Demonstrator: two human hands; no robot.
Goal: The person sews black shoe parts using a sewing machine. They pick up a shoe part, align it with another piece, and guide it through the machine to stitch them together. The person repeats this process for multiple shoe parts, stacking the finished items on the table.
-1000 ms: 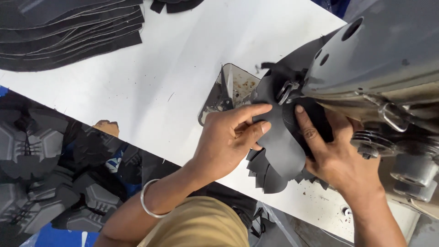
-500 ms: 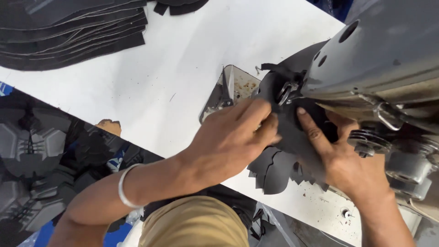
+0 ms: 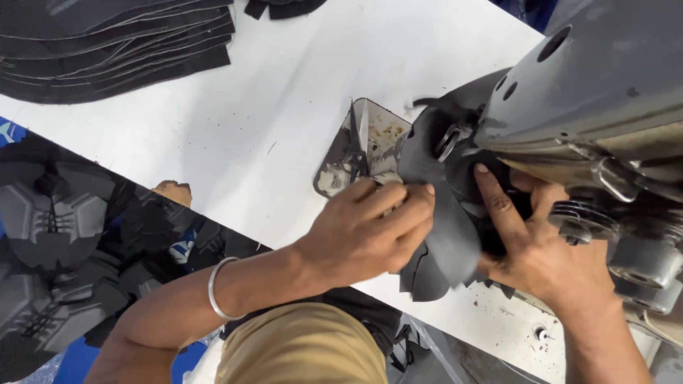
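A black shoe-upper piece [image 3: 441,220] lies under the head of a grey sewing machine [image 3: 605,92], draped over the table's front edge. My left hand [image 3: 366,231] pinches its left edge, fingers closed on the material beside the needle area. My right hand [image 3: 530,242] presses flat on the piece under the machine head, index finger stretched toward the presser foot [image 3: 448,142]. A silver bangle [image 3: 217,288] circles my left wrist. Small scissors [image 3: 356,146] rest on a worn metal plate just left of the piece.
A white table [image 3: 249,121] carries a stack of flat black cut pieces [image 3: 114,43] at the far left. Below the table edge, on the left, lie several finished black shoe uppers [image 3: 64,242]. The machine's knobs and tension discs [image 3: 640,256] stick out at the right.
My left hand has slid left and flattened its grip along the piece's edge, my forearm swinging lower. The right hand stays pressed under the machine head.
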